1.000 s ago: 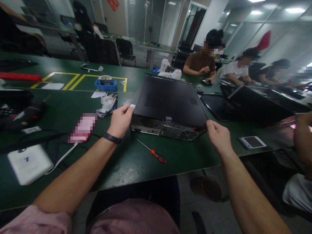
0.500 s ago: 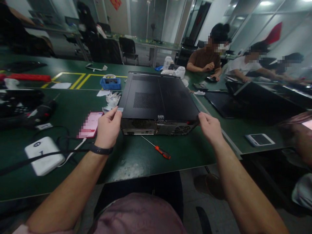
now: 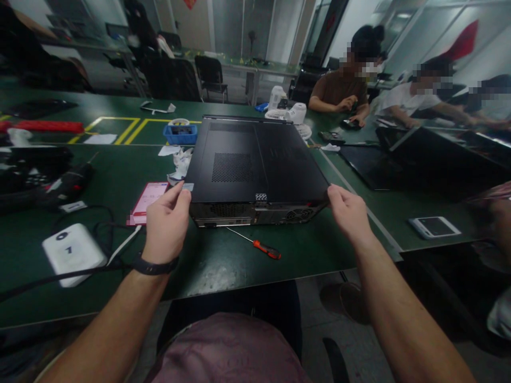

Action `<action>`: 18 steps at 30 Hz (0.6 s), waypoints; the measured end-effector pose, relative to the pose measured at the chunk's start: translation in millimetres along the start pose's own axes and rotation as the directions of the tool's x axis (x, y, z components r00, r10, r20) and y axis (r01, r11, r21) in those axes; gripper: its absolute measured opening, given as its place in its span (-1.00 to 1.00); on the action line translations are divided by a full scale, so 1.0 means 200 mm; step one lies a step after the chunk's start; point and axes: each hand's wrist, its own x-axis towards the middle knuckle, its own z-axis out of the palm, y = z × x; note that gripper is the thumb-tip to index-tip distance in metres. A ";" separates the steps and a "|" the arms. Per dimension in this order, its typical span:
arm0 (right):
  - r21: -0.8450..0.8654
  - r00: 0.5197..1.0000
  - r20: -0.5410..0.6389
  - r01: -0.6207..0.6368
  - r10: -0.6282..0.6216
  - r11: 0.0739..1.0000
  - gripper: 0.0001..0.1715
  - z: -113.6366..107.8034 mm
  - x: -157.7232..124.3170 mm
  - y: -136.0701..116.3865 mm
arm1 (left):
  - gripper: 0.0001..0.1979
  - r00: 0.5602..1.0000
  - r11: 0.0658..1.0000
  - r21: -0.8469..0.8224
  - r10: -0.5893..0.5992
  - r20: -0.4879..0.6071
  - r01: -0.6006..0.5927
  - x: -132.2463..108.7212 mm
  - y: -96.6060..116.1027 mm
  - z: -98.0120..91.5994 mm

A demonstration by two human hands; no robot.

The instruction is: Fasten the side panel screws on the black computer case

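A black desktop computer case (image 3: 255, 159) lies flat on the green table, its rear panel with ports and a fan grille towards me. My left hand (image 3: 167, 218) grips the near left corner, fingers closed at the top edge. At the near right corner, my right hand (image 3: 347, 210) is closed on the case as well. Beneath the rear edge, the tip end of a screwdriver (image 3: 266, 249) with a red and black handle reaches up to the case. The undersides of the case's corners are hidden.
Left of the case are a phone (image 3: 149, 202), a white power bank (image 3: 74, 252) with cables, gloves (image 3: 181, 162) and a blue bin (image 3: 180, 135). A power drill (image 3: 72, 178) lies far left. To the right are a black panel (image 3: 363, 165) and another phone (image 3: 434, 227). Co-workers sit beyond.
The case has shifted slightly nearer and to the left at its left side, with my left hand moving along. My right hand keeps its hold at the right corner.
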 end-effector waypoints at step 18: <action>0.025 0.967 -0.255 0.015 -0.008 1.000 -0.31 0.05 -0.14 -0.10 | -0.53 0.994 0.989 0.103 0.104 0.037 -0.108 -0.07 0.07 -0.05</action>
